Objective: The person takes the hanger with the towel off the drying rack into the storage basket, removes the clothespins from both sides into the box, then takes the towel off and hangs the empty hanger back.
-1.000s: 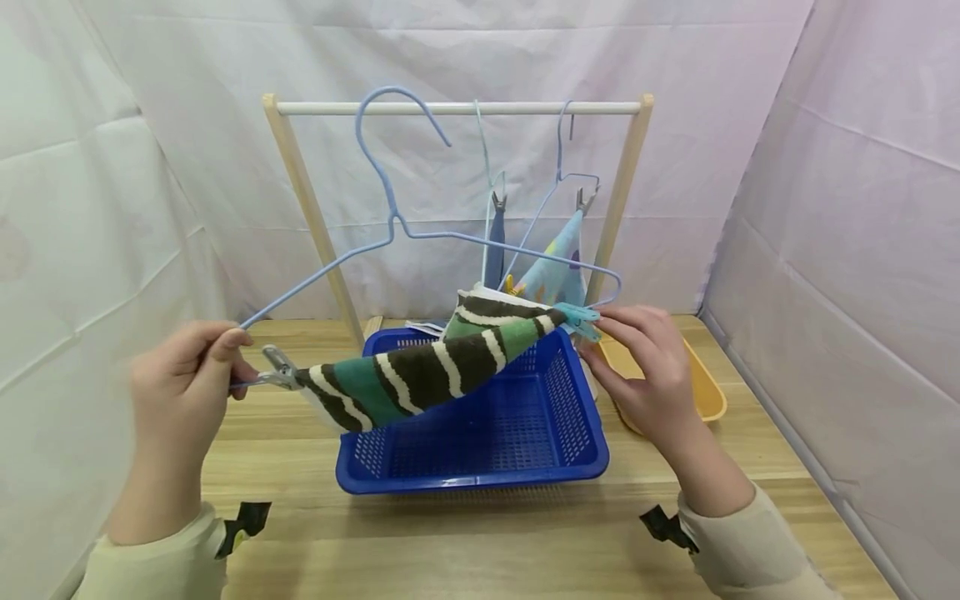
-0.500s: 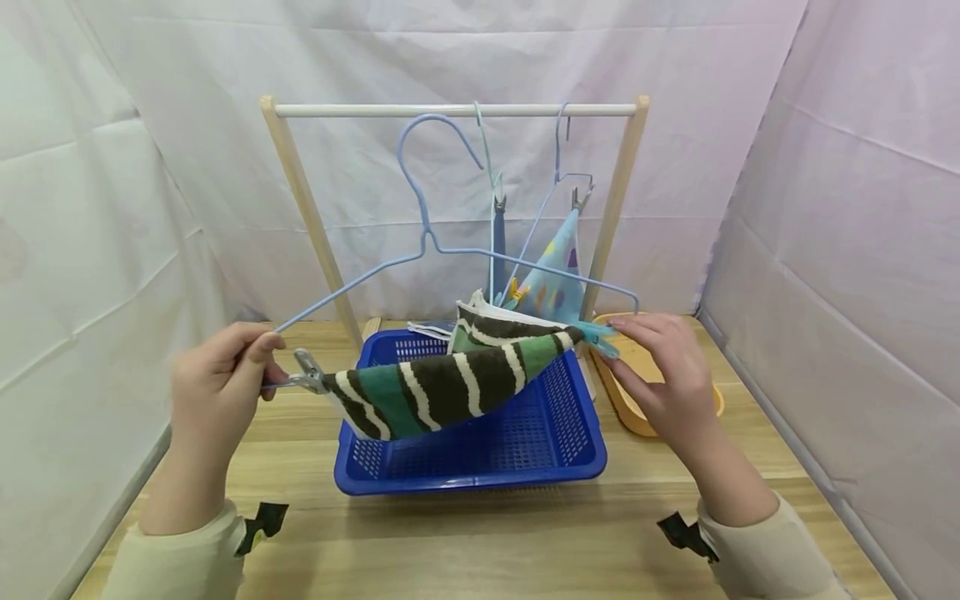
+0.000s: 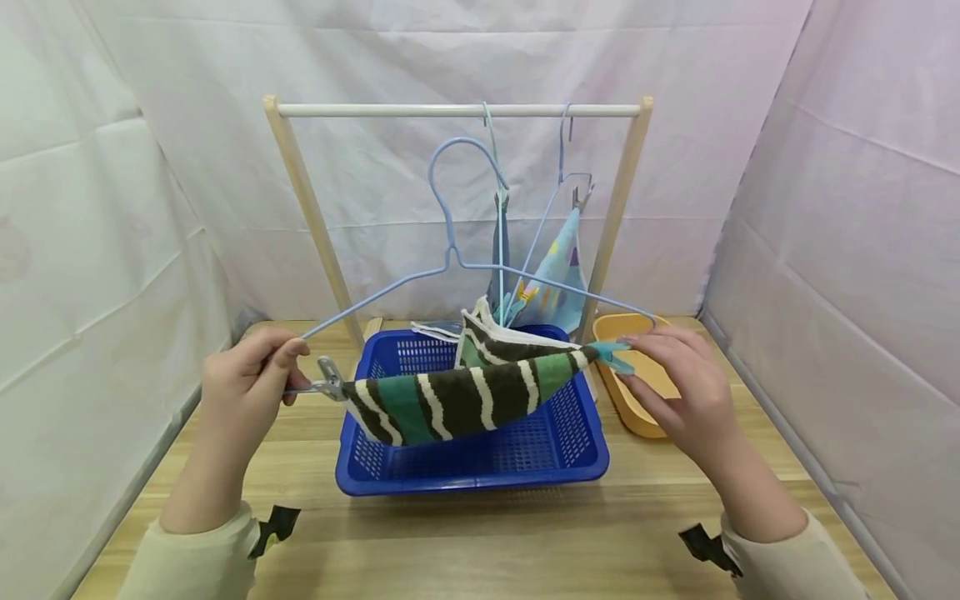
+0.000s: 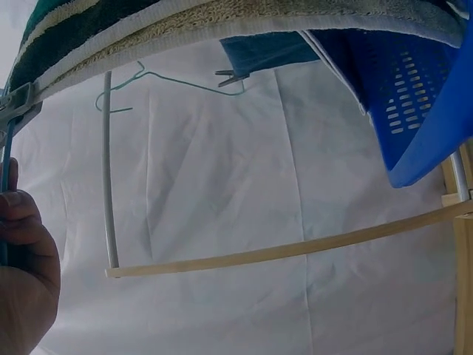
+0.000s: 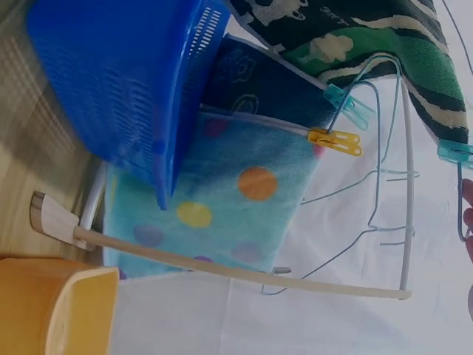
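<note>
My left hand point(image 3: 251, 392) grips the left end of a light blue wire hanger point(image 3: 390, 287). My right hand point(image 3: 686, 387) holds its right end, fingertips beside a teal clothespin point(image 3: 613, 357). A striped towel point(image 3: 457, 404) in dark brown, green and cream hangs folded from the hanger's lower part. A grey clothespin point(image 3: 330, 379) pins its left corner, and the teal one its right. In the left wrist view, the fingers point(image 4: 26, 229) lie on the hanger wire under the grey clothespin. Only fingertips point(image 5: 468, 214) of the right hand show at that wrist view's edge.
Below the towel stands a blue perforated basket point(image 3: 472, 482). Behind it is a rack with a white bar point(image 3: 375, 110) and wooden legs, bearing two hangers with a dark blue towel point(image 3: 500, 250) and a dotted light blue towel point(image 3: 558, 267). A yellow tray point(image 3: 630, 408) sits right.
Both hands have moved right with the hanger and pinned towel. The hanger's hook has come down from above the rack bar's height to below it.
</note>
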The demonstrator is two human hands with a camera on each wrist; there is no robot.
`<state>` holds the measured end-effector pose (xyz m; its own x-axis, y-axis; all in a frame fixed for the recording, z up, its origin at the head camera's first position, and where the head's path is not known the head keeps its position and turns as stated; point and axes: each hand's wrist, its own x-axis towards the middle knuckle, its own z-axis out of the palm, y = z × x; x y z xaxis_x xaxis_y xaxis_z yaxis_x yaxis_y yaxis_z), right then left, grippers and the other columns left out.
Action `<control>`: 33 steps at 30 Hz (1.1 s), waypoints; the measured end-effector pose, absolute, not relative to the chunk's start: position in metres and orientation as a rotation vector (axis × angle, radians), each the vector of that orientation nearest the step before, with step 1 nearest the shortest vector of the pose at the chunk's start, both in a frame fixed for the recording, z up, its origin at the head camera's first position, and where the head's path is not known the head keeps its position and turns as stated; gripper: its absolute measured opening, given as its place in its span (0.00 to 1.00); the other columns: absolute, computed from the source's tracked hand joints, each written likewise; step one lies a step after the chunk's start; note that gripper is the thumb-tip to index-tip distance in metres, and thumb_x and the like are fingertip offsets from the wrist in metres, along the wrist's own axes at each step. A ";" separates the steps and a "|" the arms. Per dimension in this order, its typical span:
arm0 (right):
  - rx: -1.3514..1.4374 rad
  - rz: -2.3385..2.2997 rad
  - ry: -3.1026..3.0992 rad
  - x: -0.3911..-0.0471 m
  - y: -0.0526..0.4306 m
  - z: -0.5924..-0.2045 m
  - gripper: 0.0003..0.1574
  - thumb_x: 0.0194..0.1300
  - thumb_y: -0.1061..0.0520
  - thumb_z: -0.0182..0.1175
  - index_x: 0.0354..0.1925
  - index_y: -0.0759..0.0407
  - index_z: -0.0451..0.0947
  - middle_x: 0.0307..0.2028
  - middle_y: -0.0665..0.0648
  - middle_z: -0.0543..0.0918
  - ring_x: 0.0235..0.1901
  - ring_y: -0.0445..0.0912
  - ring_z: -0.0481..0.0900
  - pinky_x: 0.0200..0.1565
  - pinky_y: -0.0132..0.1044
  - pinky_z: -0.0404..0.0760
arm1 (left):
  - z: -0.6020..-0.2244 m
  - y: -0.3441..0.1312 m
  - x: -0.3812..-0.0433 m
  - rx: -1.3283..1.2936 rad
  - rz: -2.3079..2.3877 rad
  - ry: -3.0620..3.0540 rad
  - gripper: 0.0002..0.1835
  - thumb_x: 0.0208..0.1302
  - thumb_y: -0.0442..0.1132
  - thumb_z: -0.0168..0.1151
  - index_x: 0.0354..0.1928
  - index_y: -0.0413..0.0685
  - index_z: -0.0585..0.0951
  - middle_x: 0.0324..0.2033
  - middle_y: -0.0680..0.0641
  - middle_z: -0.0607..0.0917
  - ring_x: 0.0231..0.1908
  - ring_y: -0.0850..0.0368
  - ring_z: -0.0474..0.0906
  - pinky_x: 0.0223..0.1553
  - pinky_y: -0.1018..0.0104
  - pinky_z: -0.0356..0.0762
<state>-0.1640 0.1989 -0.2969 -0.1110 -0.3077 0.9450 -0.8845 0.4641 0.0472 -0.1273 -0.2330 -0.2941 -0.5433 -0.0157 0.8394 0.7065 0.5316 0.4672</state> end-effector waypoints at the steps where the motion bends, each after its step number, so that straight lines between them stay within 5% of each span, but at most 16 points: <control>1: 1.047 0.683 -1.663 -0.164 0.200 -0.297 0.28 0.71 0.46 0.58 0.38 0.74 0.80 0.34 0.67 0.84 0.36 0.61 0.77 0.57 0.32 0.70 | -0.295 -0.232 -0.128 -0.567 -1.075 -1.921 0.07 0.65 0.27 0.61 0.28 0.33 0.80 0.12 0.50 0.77 0.12 0.69 0.70 0.14 0.79 0.65; 17: 1.129 0.604 -1.880 -0.164 0.218 -0.311 0.28 0.71 0.45 0.56 0.45 0.72 0.80 0.34 0.58 0.85 0.35 0.53 0.80 0.55 0.29 0.68 | -0.306 -0.222 -0.135 -0.655 -0.925 -1.959 0.04 0.64 0.28 0.63 0.30 0.38 0.81 0.13 0.50 0.78 0.12 0.66 0.71 0.14 0.78 0.67; 33: 1.155 0.607 -1.901 -0.162 0.216 -0.311 0.26 0.71 0.44 0.57 0.44 0.69 0.80 0.40 0.60 0.84 0.39 0.52 0.80 0.53 0.30 0.68 | -0.305 -0.222 -0.132 -0.640 -0.908 -1.950 0.05 0.64 0.28 0.63 0.29 0.38 0.81 0.13 0.50 0.78 0.12 0.66 0.71 0.14 0.78 0.66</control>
<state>-0.1624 0.2156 -0.3108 -0.2513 -0.4946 0.8320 -0.8851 0.4653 0.0093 -0.1318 -0.2217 -0.3051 -0.4917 0.0861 0.8665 0.7185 0.6023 0.3478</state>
